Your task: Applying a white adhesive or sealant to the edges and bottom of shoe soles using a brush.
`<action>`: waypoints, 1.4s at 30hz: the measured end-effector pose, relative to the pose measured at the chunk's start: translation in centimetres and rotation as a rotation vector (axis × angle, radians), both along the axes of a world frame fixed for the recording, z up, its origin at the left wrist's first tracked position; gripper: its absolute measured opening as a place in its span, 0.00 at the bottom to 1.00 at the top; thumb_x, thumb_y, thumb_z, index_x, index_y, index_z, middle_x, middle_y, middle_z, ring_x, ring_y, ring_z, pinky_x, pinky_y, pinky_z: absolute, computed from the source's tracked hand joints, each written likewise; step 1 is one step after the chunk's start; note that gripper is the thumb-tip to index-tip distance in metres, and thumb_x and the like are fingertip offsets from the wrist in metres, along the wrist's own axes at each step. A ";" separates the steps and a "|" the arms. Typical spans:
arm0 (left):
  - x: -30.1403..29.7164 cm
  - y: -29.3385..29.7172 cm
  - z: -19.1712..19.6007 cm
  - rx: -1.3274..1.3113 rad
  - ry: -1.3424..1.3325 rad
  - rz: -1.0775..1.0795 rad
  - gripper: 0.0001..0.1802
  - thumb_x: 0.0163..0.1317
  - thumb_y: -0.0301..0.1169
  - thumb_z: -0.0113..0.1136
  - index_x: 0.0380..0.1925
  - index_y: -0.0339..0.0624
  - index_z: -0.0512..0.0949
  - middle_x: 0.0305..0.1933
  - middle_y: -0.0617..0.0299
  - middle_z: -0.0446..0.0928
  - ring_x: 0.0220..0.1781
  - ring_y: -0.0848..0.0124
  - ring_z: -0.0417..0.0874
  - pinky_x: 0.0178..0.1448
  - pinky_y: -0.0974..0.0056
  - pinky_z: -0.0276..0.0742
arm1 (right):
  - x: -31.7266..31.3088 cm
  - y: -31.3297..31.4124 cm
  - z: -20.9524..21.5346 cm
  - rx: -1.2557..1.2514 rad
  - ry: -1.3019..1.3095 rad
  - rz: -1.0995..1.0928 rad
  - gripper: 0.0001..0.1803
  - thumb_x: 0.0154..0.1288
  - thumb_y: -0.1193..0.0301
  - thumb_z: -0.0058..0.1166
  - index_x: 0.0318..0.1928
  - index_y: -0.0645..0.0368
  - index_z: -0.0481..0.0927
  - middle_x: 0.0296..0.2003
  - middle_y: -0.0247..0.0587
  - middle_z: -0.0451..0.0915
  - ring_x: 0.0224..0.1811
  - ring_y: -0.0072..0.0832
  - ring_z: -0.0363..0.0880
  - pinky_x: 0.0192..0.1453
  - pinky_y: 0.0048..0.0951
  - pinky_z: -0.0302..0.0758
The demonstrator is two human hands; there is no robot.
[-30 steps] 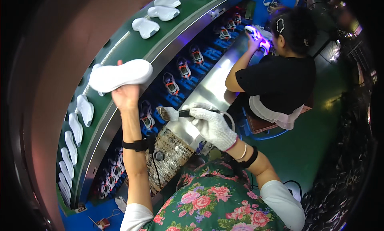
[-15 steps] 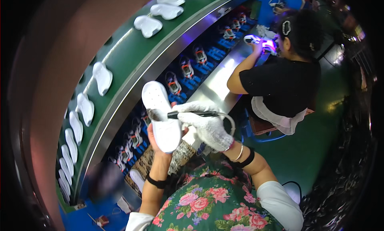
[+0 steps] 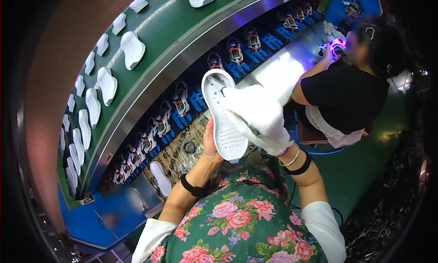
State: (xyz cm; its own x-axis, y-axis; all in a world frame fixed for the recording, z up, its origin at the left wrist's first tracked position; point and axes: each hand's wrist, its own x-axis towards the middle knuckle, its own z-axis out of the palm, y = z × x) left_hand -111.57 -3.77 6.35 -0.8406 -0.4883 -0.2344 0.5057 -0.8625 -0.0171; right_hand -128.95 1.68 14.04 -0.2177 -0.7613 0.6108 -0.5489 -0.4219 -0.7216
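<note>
Green conveyor belt (image 3: 169, 30) at 10 o'clock, white soles (image 3: 107, 83) lying along it. Left hand (image 3: 211, 146), fingers clamped on white shoe sole (image 3: 222, 115) (underside up, frame centre). Right hand (image 3: 258, 117) in white glove, fingers pressed together on sole, covering its right edge. Co-worker (image 3: 349, 92) at 2 o'clock, worktop (image 3: 278, 71) between.

1 sole in hand (image 3: 223, 117), 1 on bench (image 3: 161, 177), approx 16 on belt (image 3: 132, 48)
</note>
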 end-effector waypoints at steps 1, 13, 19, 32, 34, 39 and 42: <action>0.1 0.0 -0.4 0.000 -0.002 0.001 0.39 0.72 0.59 0.47 0.73 0.45 0.62 0.70 0.49 0.72 0.66 0.50 0.78 0.65 0.36 0.76 | 0.4 0.0 0.1 0.000 -0.002 0.001 0.17 0.62 0.76 0.61 0.53 0.60 0.84 0.51 0.45 0.85 0.50 0.37 0.85 0.56 0.36 0.81; -1.0 -1.5 -0.5 -0.058 0.017 -0.027 0.41 0.72 0.61 0.45 0.74 0.43 0.61 0.71 0.49 0.71 0.69 0.54 0.75 0.72 0.47 0.72 | 0.7 0.9 -0.8 0.024 -0.007 -0.059 0.15 0.60 0.73 0.66 0.49 0.58 0.86 0.41 0.43 0.87 0.41 0.39 0.85 0.52 0.37 0.81; -2.1 -3.0 -0.2 -0.191 -0.113 0.046 0.46 0.70 0.64 0.48 0.75 0.41 0.59 0.74 0.49 0.66 0.71 0.52 0.72 0.75 0.44 0.67 | -1.2 0.3 -1.6 0.008 -0.227 0.076 0.13 0.60 0.73 0.66 0.47 0.59 0.86 0.41 0.43 0.87 0.41 0.39 0.85 0.51 0.37 0.81; -3.9 -5.2 0.8 -0.129 -0.100 -0.019 0.44 0.69 0.67 0.45 0.74 0.49 0.60 0.71 0.51 0.69 0.62 0.42 0.76 0.61 0.35 0.79 | -1.2 1.3 -2.7 -0.081 -0.129 0.005 0.12 0.57 0.74 0.69 0.43 0.60 0.88 0.41 0.43 0.87 0.40 0.37 0.86 0.46 0.35 0.81; -3.7 -5.8 0.7 -0.081 -0.048 -0.090 0.45 0.68 0.68 0.45 0.74 0.51 0.60 0.72 0.50 0.67 0.62 0.41 0.75 0.58 0.34 0.80 | 0.7 1.1 -3.4 -0.139 0.022 0.054 0.11 0.58 0.74 0.69 0.43 0.60 0.88 0.41 0.44 0.87 0.41 0.36 0.86 0.47 0.34 0.81; -4.1 -6.6 0.6 -0.173 -0.046 -0.086 0.47 0.66 0.71 0.45 0.76 0.55 0.57 0.72 0.47 0.67 0.58 0.34 0.77 0.59 0.33 0.78 | -1.7 1.9 -2.2 0.083 -0.287 0.164 0.13 0.56 0.73 0.71 0.43 0.56 0.89 0.39 0.43 0.87 0.41 0.34 0.86 0.45 0.32 0.81; -5.2 -8.1 1.2 -0.149 0.013 -0.196 0.48 0.66 0.71 0.45 0.77 0.54 0.57 0.73 0.44 0.65 0.57 0.33 0.78 0.57 0.34 0.81 | -2.1 1.3 -2.7 -0.051 0.022 0.031 0.13 0.55 0.75 0.70 0.43 0.55 0.89 0.39 0.41 0.87 0.41 0.36 0.86 0.44 0.33 0.82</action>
